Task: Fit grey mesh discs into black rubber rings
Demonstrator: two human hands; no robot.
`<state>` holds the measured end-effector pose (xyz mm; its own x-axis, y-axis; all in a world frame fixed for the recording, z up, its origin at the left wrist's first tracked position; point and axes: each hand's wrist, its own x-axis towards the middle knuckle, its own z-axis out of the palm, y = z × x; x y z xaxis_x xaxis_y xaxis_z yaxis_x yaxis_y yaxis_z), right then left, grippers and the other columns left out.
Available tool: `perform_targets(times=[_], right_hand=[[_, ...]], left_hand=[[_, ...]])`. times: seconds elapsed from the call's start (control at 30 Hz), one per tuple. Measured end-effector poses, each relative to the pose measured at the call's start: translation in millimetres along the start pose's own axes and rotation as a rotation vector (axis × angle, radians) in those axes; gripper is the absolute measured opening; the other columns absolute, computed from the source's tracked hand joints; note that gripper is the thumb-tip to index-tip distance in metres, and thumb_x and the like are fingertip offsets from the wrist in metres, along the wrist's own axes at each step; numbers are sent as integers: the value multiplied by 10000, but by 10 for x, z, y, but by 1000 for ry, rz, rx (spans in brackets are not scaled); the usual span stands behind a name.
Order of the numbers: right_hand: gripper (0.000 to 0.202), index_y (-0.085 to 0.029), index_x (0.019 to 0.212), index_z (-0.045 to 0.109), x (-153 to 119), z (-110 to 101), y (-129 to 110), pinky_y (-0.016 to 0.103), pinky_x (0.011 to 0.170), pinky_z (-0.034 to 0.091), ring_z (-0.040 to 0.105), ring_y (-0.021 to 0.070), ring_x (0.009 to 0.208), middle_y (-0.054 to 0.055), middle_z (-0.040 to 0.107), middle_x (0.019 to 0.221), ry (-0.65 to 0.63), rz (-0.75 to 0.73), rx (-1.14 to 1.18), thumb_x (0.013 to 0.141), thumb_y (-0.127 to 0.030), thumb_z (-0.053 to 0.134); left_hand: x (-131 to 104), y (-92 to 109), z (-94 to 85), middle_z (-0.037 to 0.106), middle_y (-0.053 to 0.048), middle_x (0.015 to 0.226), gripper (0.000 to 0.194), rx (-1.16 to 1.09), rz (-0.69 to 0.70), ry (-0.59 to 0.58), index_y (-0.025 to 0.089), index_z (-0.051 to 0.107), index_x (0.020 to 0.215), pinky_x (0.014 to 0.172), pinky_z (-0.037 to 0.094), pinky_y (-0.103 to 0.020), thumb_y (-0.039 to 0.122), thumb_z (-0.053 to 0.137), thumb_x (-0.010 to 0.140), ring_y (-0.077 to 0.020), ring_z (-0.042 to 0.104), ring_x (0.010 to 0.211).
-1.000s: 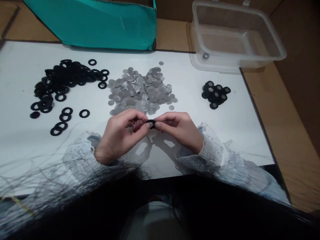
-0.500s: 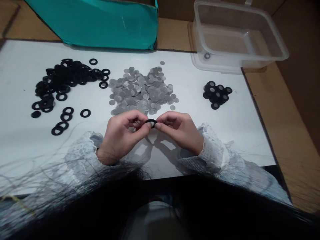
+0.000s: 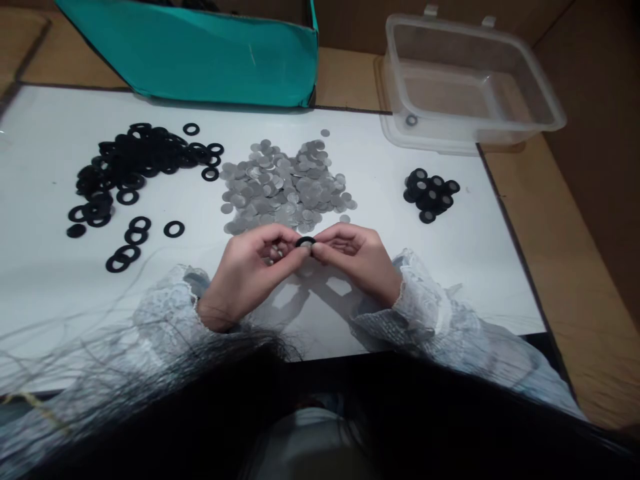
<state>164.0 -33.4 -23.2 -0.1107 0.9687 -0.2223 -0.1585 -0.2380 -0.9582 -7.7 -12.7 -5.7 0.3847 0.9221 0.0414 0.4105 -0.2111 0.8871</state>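
Observation:
Between my two hands is a black ring (image 3: 306,239) with a pale grey disc showing in its opening. My left hand (image 3: 255,270) pinches its left side, thumb toward me. On the right side, the thumb and fingertips of my right hand (image 3: 355,257) close on the same ring. Some small pale discs show under the curled fingers of my left hand. Just beyond my hands spreads a heap of grey discs (image 3: 290,187). A pile of black rings (image 3: 150,150) lies to the left, and a small cluster of black rings with grey centres (image 3: 431,193) sits to the right.
A teal box (image 3: 225,63) stands at the back of the white board (image 3: 200,307). At the back right, a clear plastic tub (image 3: 475,127) rests on its lid, with one ring seen by its near left corner. Loose rings (image 3: 174,229) lie left of my hands.
Both hands still grip the ring; the thumbs have shifted slightly and the disc now shows more squarely within the ring. The whole view has shifted a little.

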Motion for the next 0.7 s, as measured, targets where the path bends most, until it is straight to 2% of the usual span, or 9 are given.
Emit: perform_targets(times=[0.1, 0.17, 0.27, 0.37, 0.47, 0.57, 0.7], right_hand=[[312, -179, 785, 638, 29, -32, 7, 308, 727, 523, 606, 113, 673, -2, 652, 718, 16, 37, -6, 631, -394, 803], [325, -177, 797, 630, 39, -36, 10, 304, 735, 513, 601, 114, 690, -4, 643, 727, 6, 58, -2, 619, -383, 808], [348, -177, 787, 606, 43, -17, 11, 281, 711, 488, 585, 107, 692, -10, 630, 737, -77, 103, 41, 593, -368, 823], [327, -176, 738, 571, 40, 12, 10, 240, 646, 440, 535, 80, 643, -34, 596, 706, -144, 107, 68, 606, -338, 823], [316, -175, 705, 557, 34, 30, 8, 220, 575, 379, 459, 58, 570, -69, 523, 639, -162, 95, 68, 616, -324, 821], [319, -174, 691, 560, 27, 32, -5, 218, 538, 334, 421, 57, 540, -78, 486, 602, -183, 118, 65, 613, -337, 823], [316, -169, 673, 565, 25, 17, -31, 220, 549, 341, 450, 66, 560, -63, 520, 602, -179, 153, 48, 612, -352, 815]], left_hand=[[-8, -21, -12, 624, -20, 817, 298, 106, 132, 12, 171, 595, 1059, 564, 504, -223, 275, 661, 787, -116, 559, 630], [-18, -24, -21, 612, -18, 820, 238, 219, 231, 26, 191, 588, 1046, 589, 502, -237, 256, 628, 820, -123, 553, 644], [-29, -26, -26, 608, -16, 815, 129, 314, 313, 21, 205, 596, 987, 621, 495, -242, 233, 571, 864, -125, 552, 650], [-36, -47, -6, 612, -26, 875, 200, 370, 356, -1, 201, 583, 1051, 626, 490, -230, 198, 561, 852, -127, 567, 677], [-46, -93, 41, 607, -41, 955, 278, 457, 393, 30, 198, 559, 1087, 625, 490, -226, 171, 583, 811, -135, 578, 715], [-57, -143, 76, 599, -45, 998, 233, 506, 440, 69, 205, 560, 1037, 625, 488, -220, 154, 570, 810, -129, 578, 718], [-53, -172, 81, 576, -33, 957, 215, 527, 508, 82, 215, 561, 1033, 617, 487, -211, 151, 554, 828, -118, 572, 700]])
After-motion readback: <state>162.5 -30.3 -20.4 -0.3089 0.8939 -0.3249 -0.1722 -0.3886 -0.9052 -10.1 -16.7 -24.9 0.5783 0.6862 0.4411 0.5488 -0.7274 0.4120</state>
